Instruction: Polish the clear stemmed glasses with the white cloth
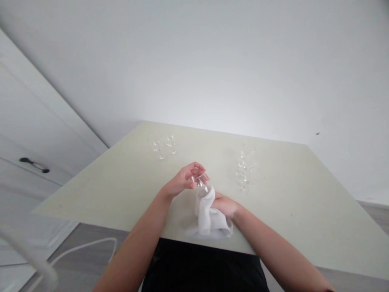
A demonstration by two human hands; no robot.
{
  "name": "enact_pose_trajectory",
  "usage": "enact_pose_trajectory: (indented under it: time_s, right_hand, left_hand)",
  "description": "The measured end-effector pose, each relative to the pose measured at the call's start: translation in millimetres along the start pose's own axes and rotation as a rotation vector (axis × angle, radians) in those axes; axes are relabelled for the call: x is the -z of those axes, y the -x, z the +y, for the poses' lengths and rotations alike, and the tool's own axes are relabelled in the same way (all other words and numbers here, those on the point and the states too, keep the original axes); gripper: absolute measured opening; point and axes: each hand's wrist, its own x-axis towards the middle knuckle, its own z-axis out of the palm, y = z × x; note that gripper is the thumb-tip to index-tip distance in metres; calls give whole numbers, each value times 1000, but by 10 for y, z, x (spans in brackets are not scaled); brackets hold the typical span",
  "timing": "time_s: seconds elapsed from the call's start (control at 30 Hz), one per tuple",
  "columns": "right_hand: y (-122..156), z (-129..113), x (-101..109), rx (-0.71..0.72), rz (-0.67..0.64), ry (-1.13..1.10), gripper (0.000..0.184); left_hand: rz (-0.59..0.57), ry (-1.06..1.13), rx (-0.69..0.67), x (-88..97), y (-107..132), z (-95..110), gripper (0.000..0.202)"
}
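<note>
Above the near part of the table, my left hand (pixel 189 177) grips a small clear stemmed glass (pixel 201 182) at its foot or rim; which end it is I cannot make out. A white cloth (pixel 207 213) wraps the glass's other end and hangs down toward the table's front edge. My right hand (pixel 225 204) is closed on the cloth, pressing it around the glass. Its fingers are partly covered by the fabric.
Small clear glasses (pixel 170 142) stand at the table's back left. Several more glasses (pixel 242 174) are grouped right of centre. The pale table (pixel 291 194) meets a white wall (pixel 212 81). A white cabinet (pixel 36 121) with a dark handle (pixel 34 165) is at left.
</note>
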Motion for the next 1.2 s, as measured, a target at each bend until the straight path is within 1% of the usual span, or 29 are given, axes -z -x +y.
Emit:
enact_pose_trajectory:
  time_s: [0.07, 0.1, 0.2, 0.23, 0.27, 0.3, 0.37, 0.4, 0.43, 0.47, 0.53, 0.57, 0.6, 0.63, 0.67, 0.7, 0.73, 0.77, 0.8, 0.83, 0.87, 0.93, 0.97, 1.0, 1.03, 1.1, 1.13, 1.17, 1.2]
  right_hand:
    - [10, -18, 5, -55, -23, -20, 42]
    - [-3, -33, 1, 12, 27, 22, 40]
    - [-52, -84, -10, 302, 247, 221, 32]
    - [-51, -96, -4, 323, 247, 231, 33]
    - [-36, -102, 7, 287, 188, 201, 35]
    - [-11, -103, 18, 200, 85, 139, 38]
    - [40, -95, 25, 22, -108, 9, 41]
    - [52, -90, 15, -7, -141, -14, 40]
    - [50, -88, -3, 20, -122, 3, 38]
    - [33, -89, -24, 87, -55, 52, 34]
    - [-13, -101, -57, 292, 190, 175, 27]
    - [-25, -109, -57, 346, 260, 205, 25]
    - [-20, -116, -45, 351, 269, 206, 25]
    - [3, -122, -23, 301, 212, 173, 26]
    - [41, -125, 5, 191, 76, 126, 29]
    - [84, -126, 30, 60, -92, 62, 33]
    - [122, -125, 47, -39, -186, -2, 36]
    - [142, -123, 51, -115, -245, -34, 36]
    - [140, -120, 41, -130, -236, -46, 35]
    - [113, -116, 19, -62, -154, -25, 34]
    - [68, -110, -8, 67, -8, 14, 31]
    - [-36, -90, -52, 294, 237, 158, 27]
    - [-72, -75, -58, 336, 286, 184, 27]
    - [-85, -58, -50, 324, 290, 167, 28]
    - [-75, -40, -31, 258, 241, 114, 31]
    - [-6, -12, 18, 50, 44, -38, 38]
    - [33, -8, 34, -28, -46, -87, 40]
    - [59, -11, 38, -62, -95, -96, 41]
    - [67, -22, 29, -45, -91, -66, 39]
  left_hand:
    - [-47, 61, 5, -4, 0, -1, 73]
    - [-40, 60, 4, -2, -9, -8, 72]
    - [67, -13, -8, 16, -44, -39, 65]
    - [83, -33, -5, 21, -49, -46, 64]
    - [75, -38, 2, 24, -49, -48, 65]
    - [42, -29, 15, 24, -43, -46, 67]
    - [-68, 13, 49, 15, -23, -36, 74]
    - [-107, 35, 59, 8, -17, -33, 76]
    - [-118, 49, 60, 3, -15, -33, 77]
    - [-97, 52, 49, 1, -18, -37, 77]
    - [10, 18, 18, 10, -34, -50, 70]
    - [57, -6, 11, 18, -41, -53, 67]
    - [72, -25, 16, 28, -43, -51, 65]
    - [45, -36, 38, 35, -38, -44, 65]
    - [-26, -36, 71, 39, -27, -31, 68]
    - [-112, -26, 100, 37, -12, -16, 71]
    - [-190, -8, 115, 30, 2, -1, 74]
    - [-231, 16, 115, 19, 12, 9, 77]
    - [-230, 34, 104, 5, 13, 12, 78]
    - [-188, 39, 84, -7, 6, 6, 78]
    - [-119, 26, 65, -17, -9, -8, 77]
    - [32, -27, 39, -22, -53, -46, 72]
    - [83, -47, 34, -18, -71, -63, 69]
    - [100, -53, 38, -12, -82, -74, 68]
    - [81, -43, 52, -6, -84, -76, 68]
    - [-33, 11, 82, -1, -63, -60, 75]
    - [-93, 41, 93, -3, -48, -48, 78]
    - [-129, 67, 95, -8, -35, -39, 81]
    - [-135, 82, 91, -13, -28, -35, 81]
